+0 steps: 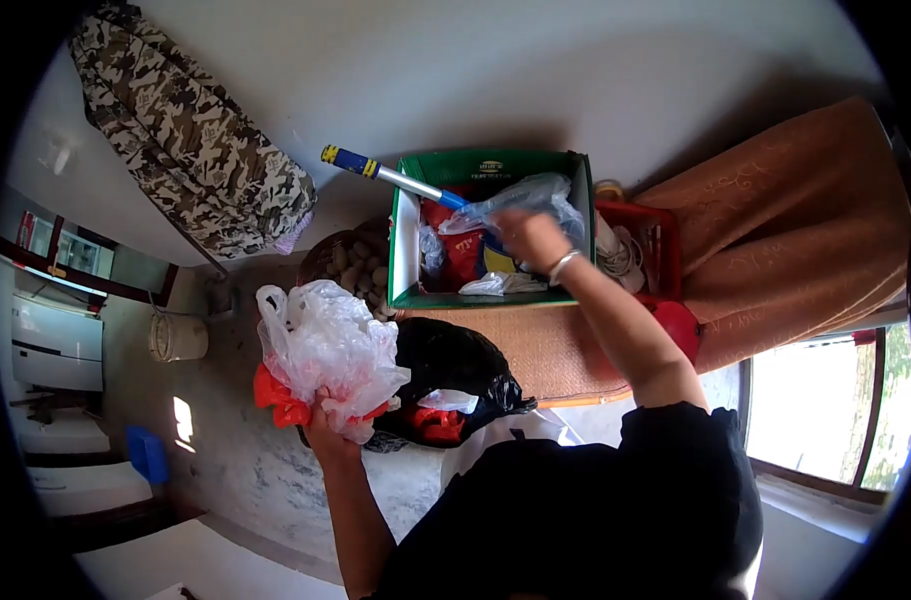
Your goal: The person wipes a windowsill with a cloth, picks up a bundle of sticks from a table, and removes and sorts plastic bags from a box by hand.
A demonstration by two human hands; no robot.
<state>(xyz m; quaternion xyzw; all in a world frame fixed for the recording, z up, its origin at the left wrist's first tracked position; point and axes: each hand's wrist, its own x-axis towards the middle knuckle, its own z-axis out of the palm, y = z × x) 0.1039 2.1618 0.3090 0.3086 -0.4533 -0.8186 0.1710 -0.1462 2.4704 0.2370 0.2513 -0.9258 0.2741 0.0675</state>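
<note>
My left hand (327,432) is closed under a bunch of white plastic bags (333,345), with red plastic bags (279,396) crumpled below them. Over the green cardboard box (407,285) is my right hand (537,238), a bangle on its wrist; its fingers are smeared by motion. It is at a clear plastic bag (547,192), but whether it grips the bag cannot be seen. Inside the box also lie a red packet (463,256) and a white bag (502,284). A blue-and-silver pole (405,181) leans out over the box's left wall.
Below the box sits a black plastic bag (450,355) with red and white bags in its mouth. A basket of potato-like lumps (360,268) stands left of the box. To the right are a red crate (665,240) and a brown cloth (785,220). A bucket (178,336) stands farther left.
</note>
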